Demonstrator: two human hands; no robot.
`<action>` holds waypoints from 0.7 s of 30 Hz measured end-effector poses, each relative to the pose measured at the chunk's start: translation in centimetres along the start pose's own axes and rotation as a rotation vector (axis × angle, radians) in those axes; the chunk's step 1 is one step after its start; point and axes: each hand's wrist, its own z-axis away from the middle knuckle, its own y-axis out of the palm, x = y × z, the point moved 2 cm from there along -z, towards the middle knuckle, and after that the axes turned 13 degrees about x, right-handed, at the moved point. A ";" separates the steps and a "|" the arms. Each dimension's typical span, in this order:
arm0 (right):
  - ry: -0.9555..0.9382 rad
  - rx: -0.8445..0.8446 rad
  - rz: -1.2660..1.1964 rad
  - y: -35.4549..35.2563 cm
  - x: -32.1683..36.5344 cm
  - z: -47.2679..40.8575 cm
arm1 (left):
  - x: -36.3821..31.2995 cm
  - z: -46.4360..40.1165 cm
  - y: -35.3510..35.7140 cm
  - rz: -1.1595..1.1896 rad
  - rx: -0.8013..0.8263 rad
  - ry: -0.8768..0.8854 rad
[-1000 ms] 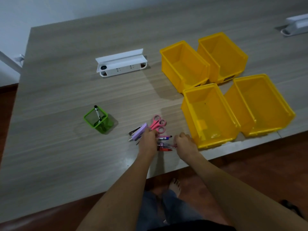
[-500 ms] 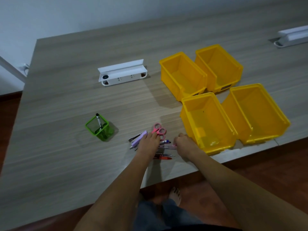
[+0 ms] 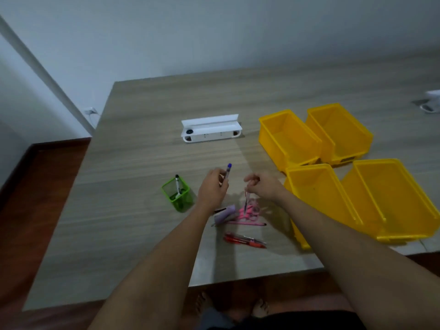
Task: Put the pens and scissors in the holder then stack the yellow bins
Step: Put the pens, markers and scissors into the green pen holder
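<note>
Blue-capped pen [image 3: 227, 174] gripped in left hand [image 3: 212, 190], pink pen [image 3: 246, 198] pinched by right hand [image 3: 264, 186], both raised above scissors [image 3: 250, 211]; green holder [image 3: 177, 195] near worktop [image 3: 142, 163] front-left; yellow bins [image 3: 333, 167] unstacked at right edge.

Honestly there's nothing you can actually read here. The black-capped marker [image 3: 177, 185] standing in your green mesh pen holder [image 3: 176, 194] has some dark print down its white barrel, and the far right yellow plastic bin [image 3: 338, 133] has a small dark label on its front lip, but both are way too blurry and tiny to make out. Same deal with the white plastic power strip box [image 3: 212, 131]: just little dark marks, no legible letters or numbers.
</note>
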 end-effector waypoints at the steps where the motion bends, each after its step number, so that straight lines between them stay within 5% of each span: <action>1: -0.042 -0.016 -0.044 -0.2 1.4 -0.5 | 0.1 -0.1 -1.4 0.042 -0.024 -0.025; 11: -0.388 -0.153 -0.212 2.5 14.2 -5.2 | 3.9 0.3 -13.7 0.258 -0.254 -0.107; 21: -0.336 -0.078 -0.140 9.1 15.8 -9.8 | 10.4 0.2 -15.8 0.249 -0.174 -0.214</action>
